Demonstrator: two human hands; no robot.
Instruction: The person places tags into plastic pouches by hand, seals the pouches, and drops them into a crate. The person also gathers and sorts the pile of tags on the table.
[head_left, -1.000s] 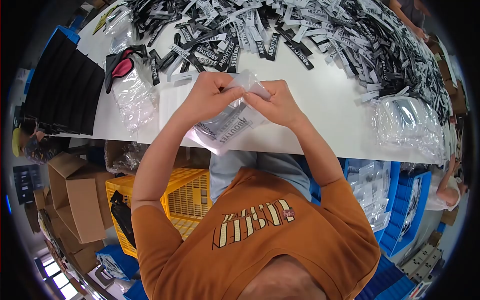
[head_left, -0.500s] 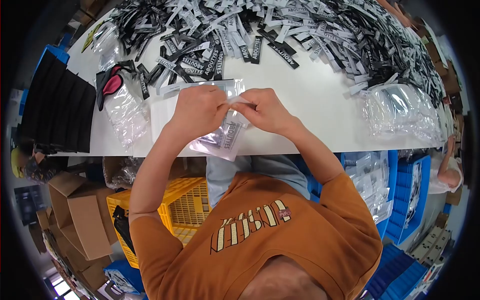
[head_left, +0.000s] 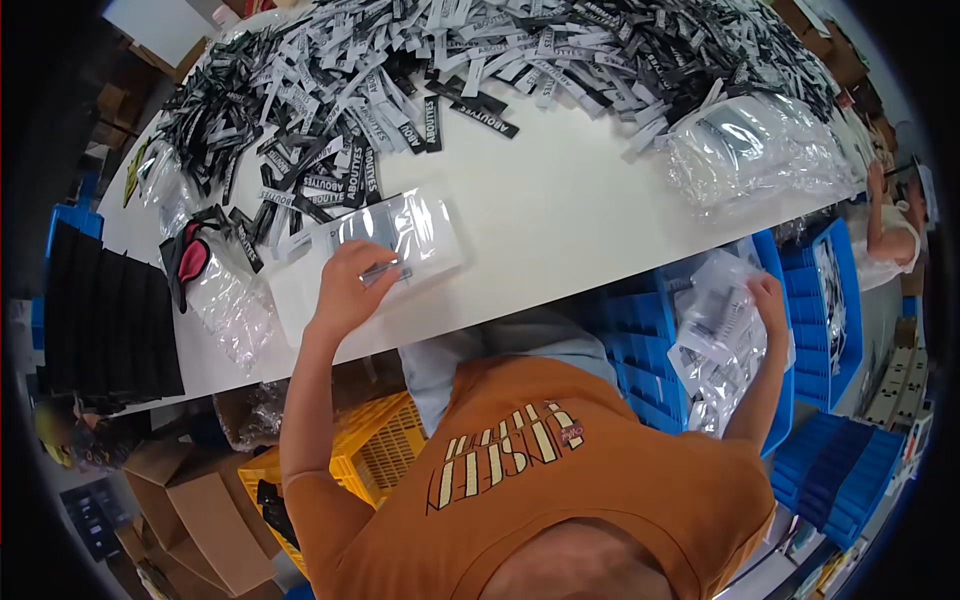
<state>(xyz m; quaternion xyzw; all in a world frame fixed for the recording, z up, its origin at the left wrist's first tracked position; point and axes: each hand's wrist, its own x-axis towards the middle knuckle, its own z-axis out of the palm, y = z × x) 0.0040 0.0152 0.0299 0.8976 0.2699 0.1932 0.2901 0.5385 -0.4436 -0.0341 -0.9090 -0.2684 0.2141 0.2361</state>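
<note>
At the table's front left, my left hand (head_left: pixel 352 288) has thumb and fingers pinched together at the edge of a clear plastic bag (head_left: pixel 428 232). This bag lies on a stack of white, flat pieces and reflects the light. Off to the right, my right hand (head_left: pixel 768 298) is over a blue bin, its fingers closed on the edge of a filled clear bag (head_left: pixel 722 300) with printing on it. Other filled bags (head_left: pixel 712 385) lie in that blue bin (head_left: pixel 640 350) below it.
A heap of black and white ABOUTYES strips (head_left: pixel 480 60) covers the table's far side. Clear bag bundles (head_left: pixel 750 150) lie at the right. A black and pink eye mask (head_left: pixel 190 262) rests on more bags at left, beside black stacked pieces (head_left: pixel 110 310). A yellow crate (head_left: pixel 385 450) stands below.
My hands have parted. My right hand moved from the table to the blue bin with the filled bag, while my left went to a clear bag on the stack. The view has turned.
</note>
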